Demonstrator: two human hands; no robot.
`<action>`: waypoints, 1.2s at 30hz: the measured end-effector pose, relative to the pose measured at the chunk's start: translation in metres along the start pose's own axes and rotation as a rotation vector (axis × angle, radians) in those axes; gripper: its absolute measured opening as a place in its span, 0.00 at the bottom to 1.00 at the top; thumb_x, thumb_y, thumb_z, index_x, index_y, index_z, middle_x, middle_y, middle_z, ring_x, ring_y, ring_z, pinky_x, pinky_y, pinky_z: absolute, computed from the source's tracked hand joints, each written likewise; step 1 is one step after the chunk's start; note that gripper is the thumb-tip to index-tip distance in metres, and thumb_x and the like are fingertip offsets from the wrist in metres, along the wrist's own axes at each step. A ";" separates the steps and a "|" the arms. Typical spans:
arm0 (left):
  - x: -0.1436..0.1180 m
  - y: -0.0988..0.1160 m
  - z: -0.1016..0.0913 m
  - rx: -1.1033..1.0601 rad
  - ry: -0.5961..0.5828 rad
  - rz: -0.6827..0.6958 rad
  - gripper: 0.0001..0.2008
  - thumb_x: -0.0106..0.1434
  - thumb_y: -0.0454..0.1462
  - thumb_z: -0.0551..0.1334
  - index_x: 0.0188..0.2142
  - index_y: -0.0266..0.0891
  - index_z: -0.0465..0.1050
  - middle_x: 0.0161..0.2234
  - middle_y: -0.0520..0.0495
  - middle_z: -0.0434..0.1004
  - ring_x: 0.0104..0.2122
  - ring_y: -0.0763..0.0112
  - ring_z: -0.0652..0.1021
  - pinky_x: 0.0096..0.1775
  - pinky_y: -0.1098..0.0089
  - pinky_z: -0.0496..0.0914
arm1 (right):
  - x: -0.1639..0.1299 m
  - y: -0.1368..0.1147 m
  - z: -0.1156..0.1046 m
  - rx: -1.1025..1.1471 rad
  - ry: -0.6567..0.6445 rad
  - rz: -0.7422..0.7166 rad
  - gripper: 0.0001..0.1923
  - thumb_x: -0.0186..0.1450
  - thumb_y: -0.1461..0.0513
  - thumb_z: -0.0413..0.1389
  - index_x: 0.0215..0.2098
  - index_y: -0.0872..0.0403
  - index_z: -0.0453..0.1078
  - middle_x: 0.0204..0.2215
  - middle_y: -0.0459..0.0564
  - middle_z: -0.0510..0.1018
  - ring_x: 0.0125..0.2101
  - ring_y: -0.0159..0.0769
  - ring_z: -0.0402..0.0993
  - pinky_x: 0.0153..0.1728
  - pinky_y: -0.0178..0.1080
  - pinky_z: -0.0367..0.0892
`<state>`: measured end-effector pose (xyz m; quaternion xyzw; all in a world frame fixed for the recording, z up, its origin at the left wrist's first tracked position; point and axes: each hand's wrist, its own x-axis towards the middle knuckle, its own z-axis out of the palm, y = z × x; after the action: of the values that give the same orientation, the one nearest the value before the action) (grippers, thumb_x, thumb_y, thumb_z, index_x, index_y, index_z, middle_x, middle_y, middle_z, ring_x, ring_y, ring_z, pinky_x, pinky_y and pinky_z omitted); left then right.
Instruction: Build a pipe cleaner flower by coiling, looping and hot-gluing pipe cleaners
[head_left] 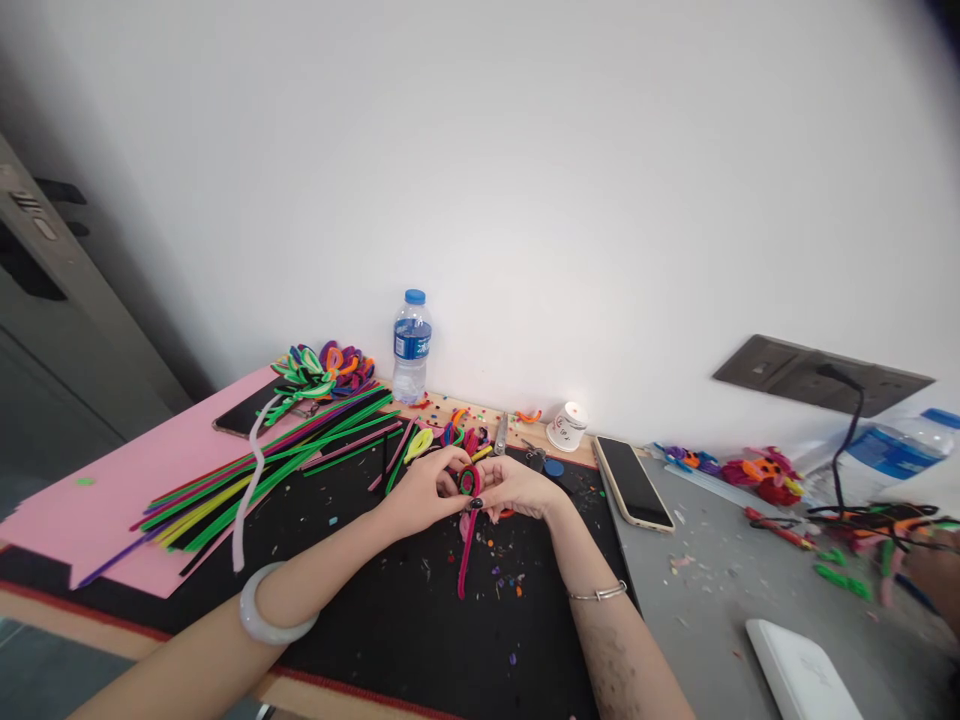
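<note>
My left hand [426, 490] and my right hand [517, 486] meet above the black mat [360, 610]. Both are closed around a small coil of pipe cleaner [469, 482], magenta outside with green and dark rings inside. A magenta tail [466, 560] hangs from it toward the mat. The fingers partly cover the coil. Just beyond my hands lie scissors [501, 434], a yellow pipe-cleaner loop [418, 444] and more bent coloured pieces. To the left a bundle of straight pipe cleaners [255, 480] rests across pink sheets [97, 480].
A water bottle [412, 350] stands by the wall, with a pipe-cleaner flower bunch [322, 370] to its left. A paper cup [568, 426] and a phone [634, 484] are at right. Farther right are a power bank [801, 670], a black cable [849, 440] and part of another person's hand [937, 575].
</note>
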<state>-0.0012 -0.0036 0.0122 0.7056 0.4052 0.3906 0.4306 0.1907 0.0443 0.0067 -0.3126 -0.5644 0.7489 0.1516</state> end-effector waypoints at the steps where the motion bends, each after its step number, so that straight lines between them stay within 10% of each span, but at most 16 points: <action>1: 0.000 0.000 0.000 -0.001 -0.001 -0.003 0.17 0.51 0.35 0.64 0.40 0.40 0.62 0.36 0.51 0.67 0.23 0.78 0.74 0.25 0.76 0.68 | 0.000 0.000 0.000 -0.002 0.001 -0.002 0.15 0.49 0.63 0.66 0.29 0.60 0.66 0.20 0.43 0.74 0.16 0.25 0.70 0.18 0.26 0.67; 36: 0.001 0.000 -0.001 -0.006 0.022 -0.010 0.16 0.50 0.32 0.62 0.39 0.40 0.62 0.35 0.53 0.65 0.21 0.81 0.73 0.24 0.77 0.67 | -0.001 -0.001 0.000 0.003 0.005 0.008 0.16 0.50 0.60 0.66 0.30 0.60 0.66 0.22 0.45 0.75 0.17 0.25 0.71 0.19 0.27 0.67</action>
<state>-0.0017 -0.0026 0.0124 0.6979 0.4123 0.3974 0.4301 0.1915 0.0435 0.0077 -0.3168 -0.5615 0.7495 0.1505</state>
